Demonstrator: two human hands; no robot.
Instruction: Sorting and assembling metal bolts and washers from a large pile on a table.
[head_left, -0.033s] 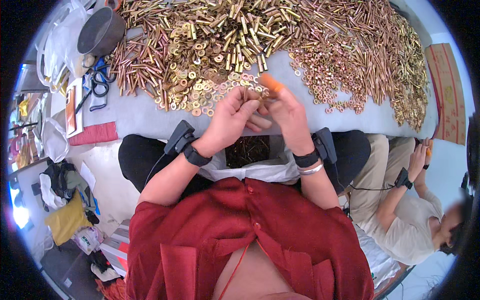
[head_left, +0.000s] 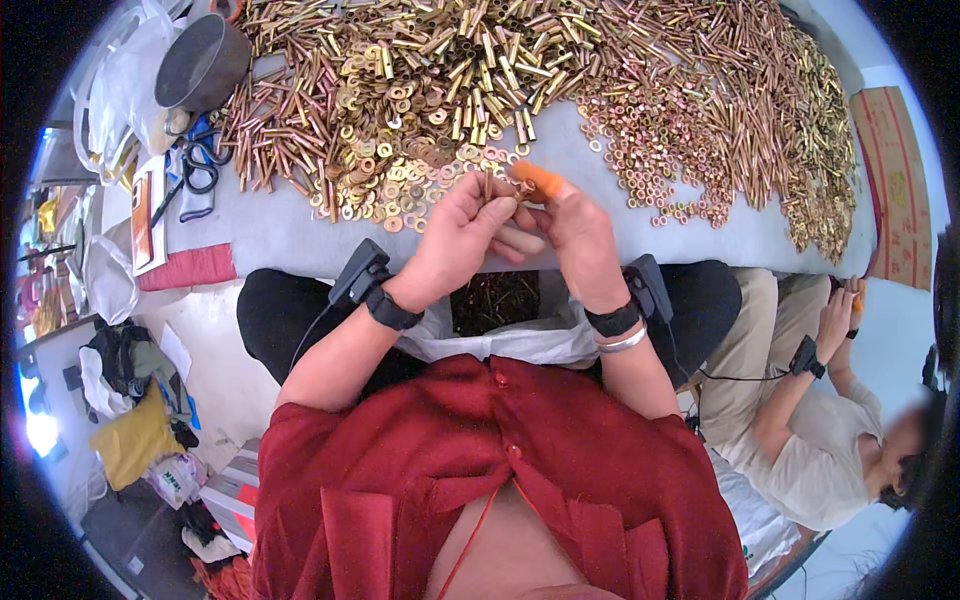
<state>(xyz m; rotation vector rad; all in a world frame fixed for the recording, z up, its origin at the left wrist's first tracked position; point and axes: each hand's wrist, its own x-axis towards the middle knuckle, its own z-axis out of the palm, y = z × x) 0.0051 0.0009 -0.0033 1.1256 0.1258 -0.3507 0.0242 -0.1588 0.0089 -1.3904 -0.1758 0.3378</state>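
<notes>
Both my hands meet in front of the chest, just over the table's near edge. My left hand (head_left: 462,228) is closed, thumb against fingers, around a thin brass-coloured bolt (head_left: 489,186) that stands up from the grip. My right hand (head_left: 582,238) has an orange finger cover (head_left: 537,178) on one finger. Its fingertips pinch a small brass-coloured metal piece (head_left: 524,190) at the bolt; the fingers hide part of it, so its exact kind is unclear. Loose flat washers (head_left: 405,185) lie just beyond my left hand. Short metal sleeves (head_left: 495,80) are heaped behind them.
Small nuts (head_left: 665,180) and long bolts (head_left: 760,120) cover the table's right side. More rods (head_left: 275,130) lie at left, near a dark pot (head_left: 203,65) and scissors (head_left: 200,170). An open white-lined container (head_left: 497,303) with metal parts sits between my legs. A co-worker (head_left: 820,430) sits at right.
The fingers of my right hand have shifted slightly; the orange-covered finger now lies flatter and farther left, over the small piece. My left hand stays nearly in place.
</notes>
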